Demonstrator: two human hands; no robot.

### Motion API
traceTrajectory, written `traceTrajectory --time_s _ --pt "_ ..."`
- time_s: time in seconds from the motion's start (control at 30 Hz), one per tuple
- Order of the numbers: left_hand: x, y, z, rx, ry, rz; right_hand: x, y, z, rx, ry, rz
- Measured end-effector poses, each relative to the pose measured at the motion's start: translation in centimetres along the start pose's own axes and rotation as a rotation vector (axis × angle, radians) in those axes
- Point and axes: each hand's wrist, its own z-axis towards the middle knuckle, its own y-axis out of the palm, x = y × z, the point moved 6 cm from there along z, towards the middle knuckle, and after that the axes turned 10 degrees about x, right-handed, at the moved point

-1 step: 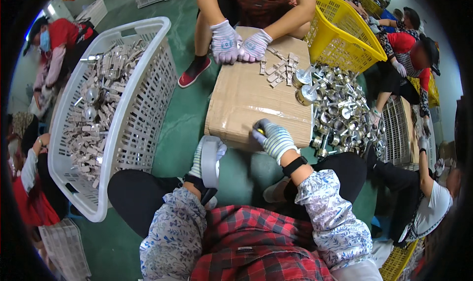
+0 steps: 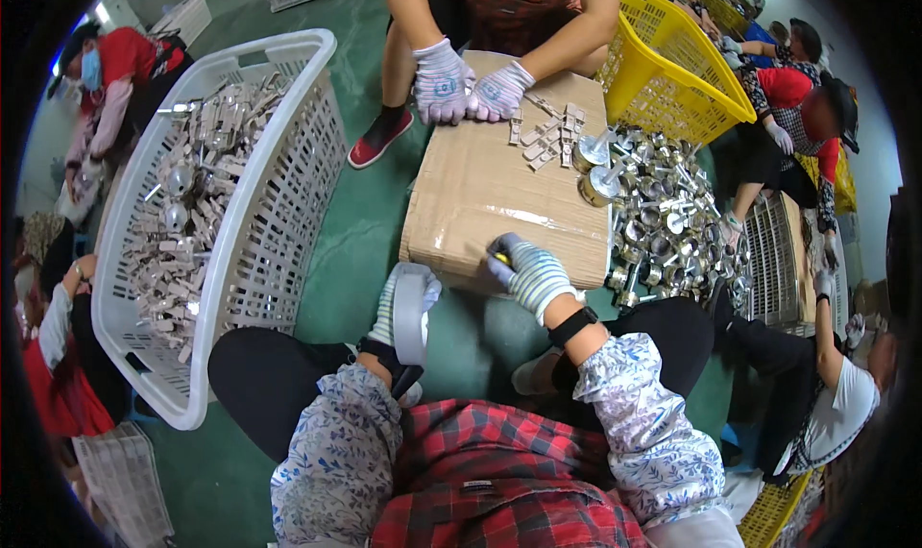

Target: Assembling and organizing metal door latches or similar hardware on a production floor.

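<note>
A cardboard box (image 2: 480, 197) stands between me and a person facing me. My left hand (image 2: 383, 310), in a striped glove, is closed round a wide roll of tape (image 2: 411, 329) by the box's near left corner. Over the near edge, my gloved right hand (image 2: 538, 277) grips a small yellow tool (image 2: 502, 258); most of it is hidden in the fingers. Several flat metal clips (image 2: 545, 147) lie at the box's far right, beside two round metal cups with stems (image 2: 599, 187). The other person's gloved hands (image 2: 471, 92) press on the far edge.
At my left, a white basket (image 2: 274, 193) is filled with metal clips. Many stemmed metal cups (image 2: 672, 212) are heaped right of the box, with a yellow basket (image 2: 672, 82) behind them. Other people work at both sides. My knees flank the box's near end.
My right hand has shifted slightly left along the box's near edge with the yellow tool. The left hand keeps its hold on the tape roll.
</note>
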Motion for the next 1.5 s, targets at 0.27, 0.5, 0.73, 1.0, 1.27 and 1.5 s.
traceTrajectory --time_s 0.27,0.5,0.73,1.0,1.27,1.5 --pt "-2.6 -1.2 -0.3 0.197 -0.182 -0.376 -6.8 2.4 0.3 -0.007 -0.341 -0.115" --pt "-2.9 -0.3 0.0 0.213 -0.443 -0.479 -8.3 5.4 1.4 -0.144 -0.341 -0.383" --pt "-3.9 0.5 0.2 0.107 -0.560 -0.825 -8.0 5.9 2.0 -0.181 -0.311 -0.459" --pt "-5.6 -0.2 0.6 0.057 -0.548 -1.020 -8.9 5.9 1.9 -0.232 -0.260 -0.517" --pt "-4.6 0.0 -0.2 0.064 -0.580 -0.977 -8.8 6.1 1.6 -0.232 -0.261 -0.542" --pt "-9.0 -0.4 -1.5 0.200 -0.717 -0.667 -8.6 6.9 1.3 -0.333 -0.250 -0.605"
